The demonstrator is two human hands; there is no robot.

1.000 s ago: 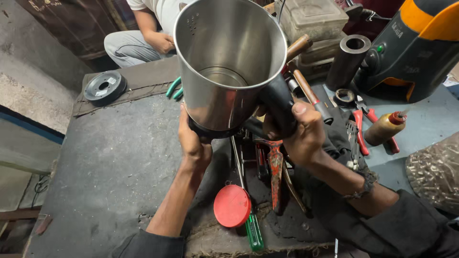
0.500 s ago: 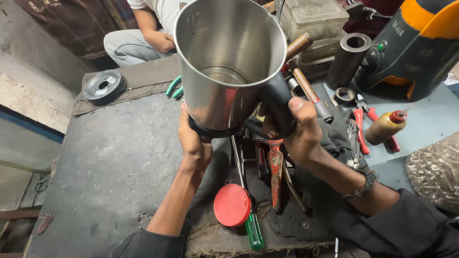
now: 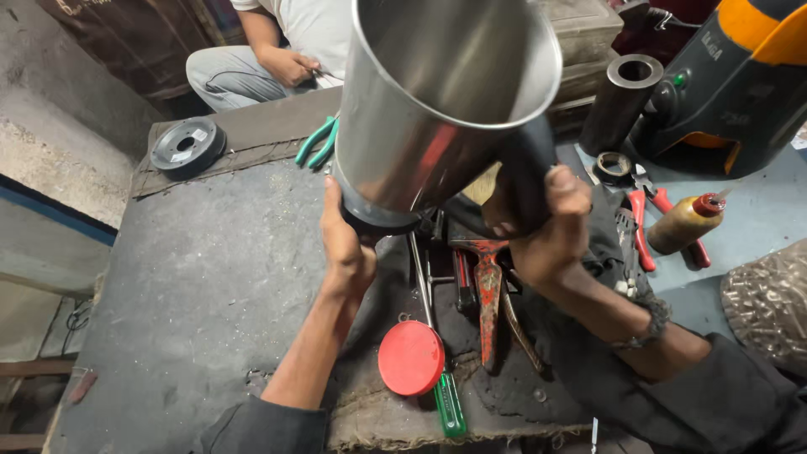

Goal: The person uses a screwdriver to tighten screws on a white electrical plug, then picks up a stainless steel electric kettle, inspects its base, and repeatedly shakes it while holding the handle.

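The left hand (image 3: 346,248) cups the dark base of a steel kettle body (image 3: 437,109) from below, fingers closed against it, while the right hand (image 3: 546,231) is wrapped tight round its black handle (image 3: 525,181); both touch it, and the vessel rises up and away from them, its long axis tilted with the open mouth toward the camera. Below the hands, near the wrists, lie a red lid (image 3: 410,358), a green-handled screwdriver (image 3: 450,405) and red pliers (image 3: 487,294); bare grey bench (image 3: 202,294) opens to the left of the left hand, tools and a grey-and-orange machine (image 3: 740,92) crowd the right
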